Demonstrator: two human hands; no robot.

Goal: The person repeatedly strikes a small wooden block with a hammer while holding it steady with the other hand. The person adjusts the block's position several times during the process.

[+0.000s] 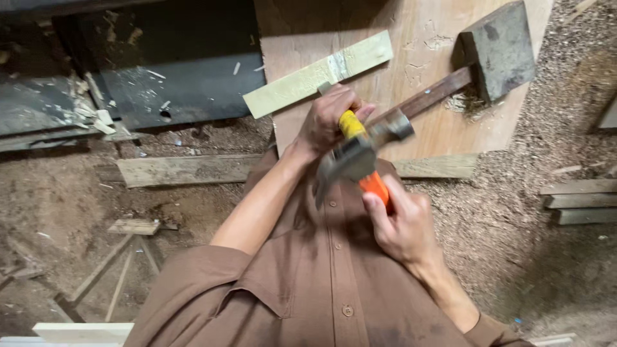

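Note:
My left hand point(329, 122) grips a tool with a yellow handle point(351, 123), a chisel by its look, held upright over a pale wooden strip point(318, 74) that lies on a plywood sheet point(398, 71). My right hand point(402, 225) grips the orange handle of a claw hammer point(360, 157). Its metal head is blurred and sits right at the top of the yellow handle. The tool's blade is hidden behind my left hand.
A large wooden mallet point(491, 54) with a brown handle lies on the plywood at the upper right. A grey plank point(180, 170) lies on the sawdust floor, dark boards point(167, 77) at the upper left, stacked strips point(581, 200) at the right.

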